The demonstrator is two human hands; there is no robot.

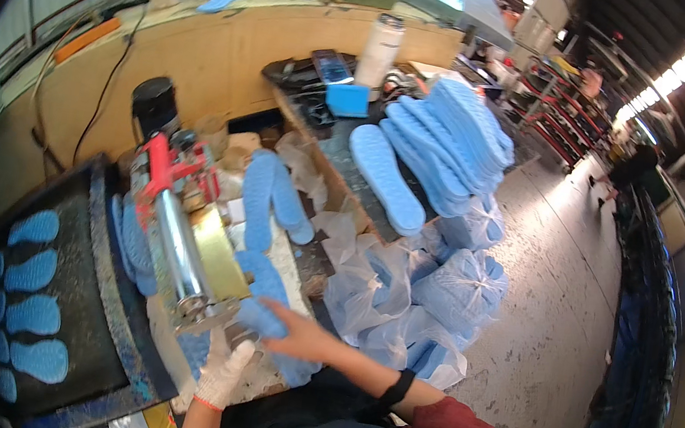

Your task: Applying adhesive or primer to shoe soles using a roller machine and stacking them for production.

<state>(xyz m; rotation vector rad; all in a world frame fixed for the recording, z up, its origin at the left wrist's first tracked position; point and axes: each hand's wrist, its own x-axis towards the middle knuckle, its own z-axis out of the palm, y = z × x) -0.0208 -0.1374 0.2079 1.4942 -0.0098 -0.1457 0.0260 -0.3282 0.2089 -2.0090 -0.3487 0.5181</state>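
My right hand (296, 336) is bare and closed on a blue insole (262, 318), just beside the lower end of a chrome roller (178, 248). Close to that roller end is my left hand (224, 370), in a white knitted glove, with thumb and fingers apart and nothing visible between them. The roller belongs to a bench machine with a red frame (160, 166) and a yellowish metal plate (219, 254). More blue insoles (257, 202) lie on the worktop behind the roller, and another (263, 271) is partly hidden by the held one.
Several insole pieces lie on a dark tray (93, 337) at left. Stacked insoles (450, 133) cover a side table beside a white bottle (378, 53) and a phone (331, 65). Clear plastic bags of insoles (460, 283) are piled below it. An aisle floor (553, 305) runs along the right, with a person (633, 167) farther off.
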